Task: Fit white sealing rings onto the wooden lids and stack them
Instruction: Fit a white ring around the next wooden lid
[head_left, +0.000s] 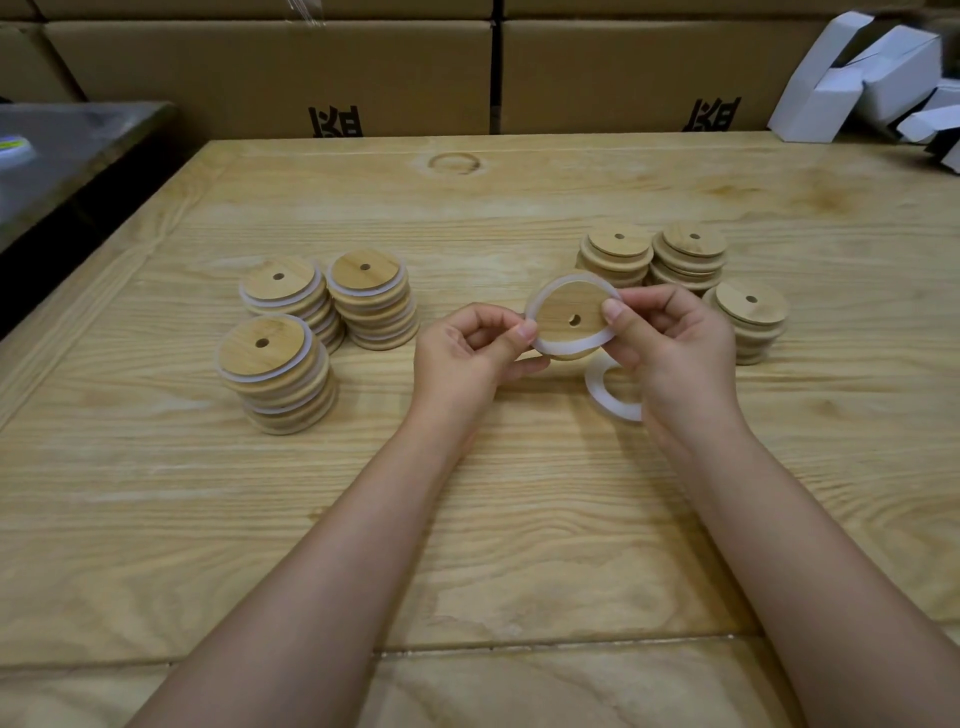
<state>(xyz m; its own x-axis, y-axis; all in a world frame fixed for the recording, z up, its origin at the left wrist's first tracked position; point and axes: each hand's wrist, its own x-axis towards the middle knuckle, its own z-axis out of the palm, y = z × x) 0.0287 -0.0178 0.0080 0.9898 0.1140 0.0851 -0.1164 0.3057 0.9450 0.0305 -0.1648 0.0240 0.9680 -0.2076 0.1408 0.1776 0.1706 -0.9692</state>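
Observation:
A round wooden lid (563, 312) with a small centre hole is held above the table between both hands. A white sealing ring (582, 344) lies around its rim, loose along the lower edge. My left hand (470, 353) pinches the lid's left edge and the ring. My right hand (670, 340) pinches the right edge, thumb on the wood. Below the right hand a loose white ring (597, 392) lies on the table, partly hidden. Three stacks of ringed lids (278, 374) (288, 299) (374, 301) stand at the left. Three stacks of bare lids (615, 252) (688, 254) (750, 319) stand at the right.
The wooden table (467, 519) has a seam near its front edge. Cardboard boxes (270, 73) line the back. White folded cartons (872, 78) are piled at the back right. A dark side surface (62, 150) stands at the left.

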